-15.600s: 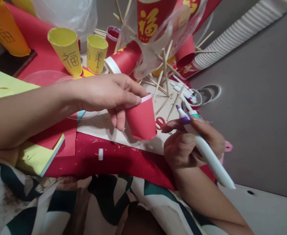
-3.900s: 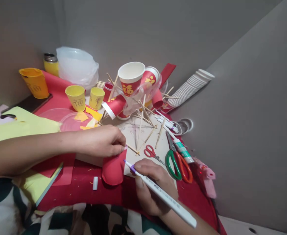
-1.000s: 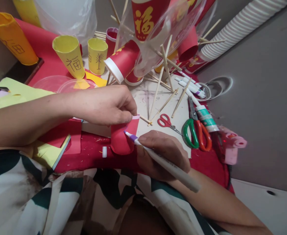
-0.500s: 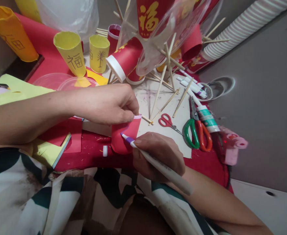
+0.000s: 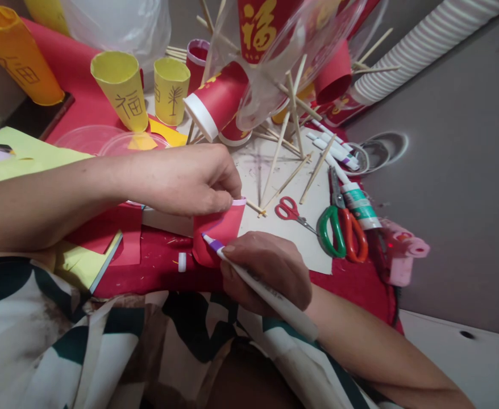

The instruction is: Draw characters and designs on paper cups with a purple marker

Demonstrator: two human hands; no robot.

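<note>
My left hand [image 5: 202,179] grips a red paper cup [image 5: 226,232] at its pale pink rim, with the fingers partly hidden on the far side. The cup lies tilted with its side facing me. In my right hand [image 5: 270,270] is a white marker [image 5: 270,294] with a purple band, and its tip touches the cup's side. A thin purple line runs across the red surface from the tip. Below the cup lies a small white cap [image 5: 182,262] on the red cloth.
Small red scissors [image 5: 291,210] and larger green-and-orange scissors [image 5: 339,230] lie to the right, near a pink glue gun [image 5: 405,250]. Behind are wooden sticks [image 5: 294,119], a tilted red cup [image 5: 219,102] and yellow cups [image 5: 121,94]. Several markers [image 5: 339,150] lie at the back right.
My right hand has moved slightly left, drawing the marker tip along the cup and leaving a longer purple line. The left hand keeps its hold on the cup.
</note>
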